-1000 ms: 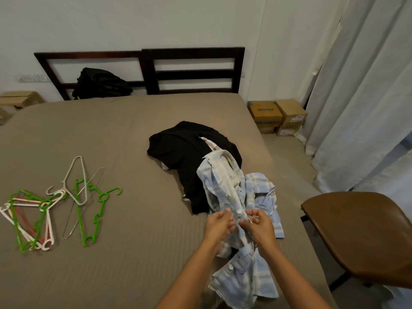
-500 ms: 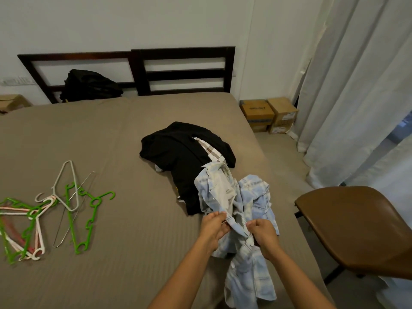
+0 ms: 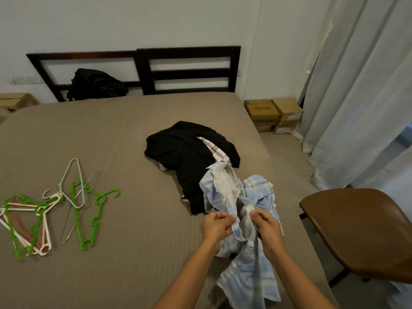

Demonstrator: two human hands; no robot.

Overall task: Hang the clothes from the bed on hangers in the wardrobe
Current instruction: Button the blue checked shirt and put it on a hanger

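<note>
Brown bed (image 3: 133, 134): a tangle of hangers (image 3: 77, 205) lies on the left, a black garment (image 3: 178, 150) is heaped mid-right, a shirt (image 3: 256, 195) overlaps its near edge, and a bag (image 3: 95, 84) sits at the far end.

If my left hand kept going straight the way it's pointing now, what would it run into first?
The light blue plaid shirt: your left hand pinches its front edge, and more of its bunched cloth lies right ahead. Beyond that, probably the black garment, though depth is unclear.

Blue plaid shirt (image 3: 249, 262) — crumpled, bed edge; hangers (image 3: 51, 210) — heaped left.
</note>
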